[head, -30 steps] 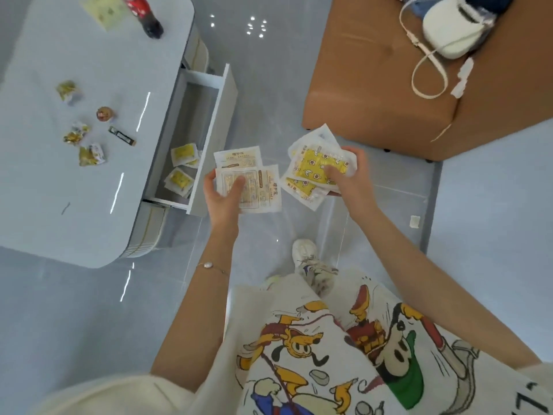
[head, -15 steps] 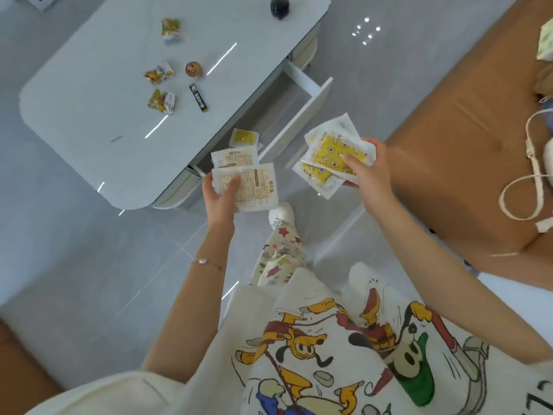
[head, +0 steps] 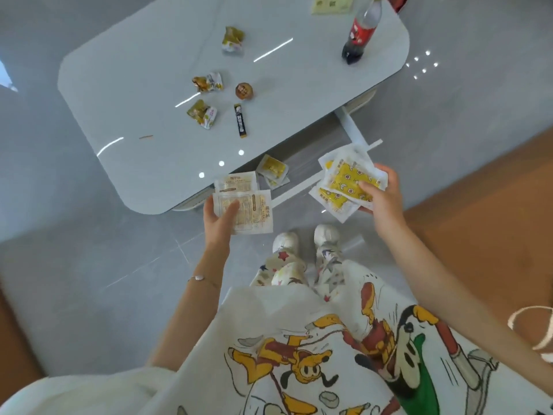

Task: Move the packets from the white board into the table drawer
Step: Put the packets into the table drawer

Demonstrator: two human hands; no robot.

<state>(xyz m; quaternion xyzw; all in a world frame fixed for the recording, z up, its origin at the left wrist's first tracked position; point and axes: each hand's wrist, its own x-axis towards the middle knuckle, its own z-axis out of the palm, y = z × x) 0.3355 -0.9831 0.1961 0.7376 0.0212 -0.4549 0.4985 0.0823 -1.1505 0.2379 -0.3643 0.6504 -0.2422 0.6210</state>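
You stand over the open drawer (head: 348, 125) at the table's (head: 149, 94) near edge, left hand (head: 220, 223) pinching two pale packets (head: 250, 211), right hand (head: 381, 196) gripping yellow packets (head: 347, 179); lower both stacks flat inside, clear of its front.

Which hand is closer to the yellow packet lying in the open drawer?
The left hand. It holds white packets just below and left of the drawer packet; the right hand, gripping yellow packets, is farther off to its right.
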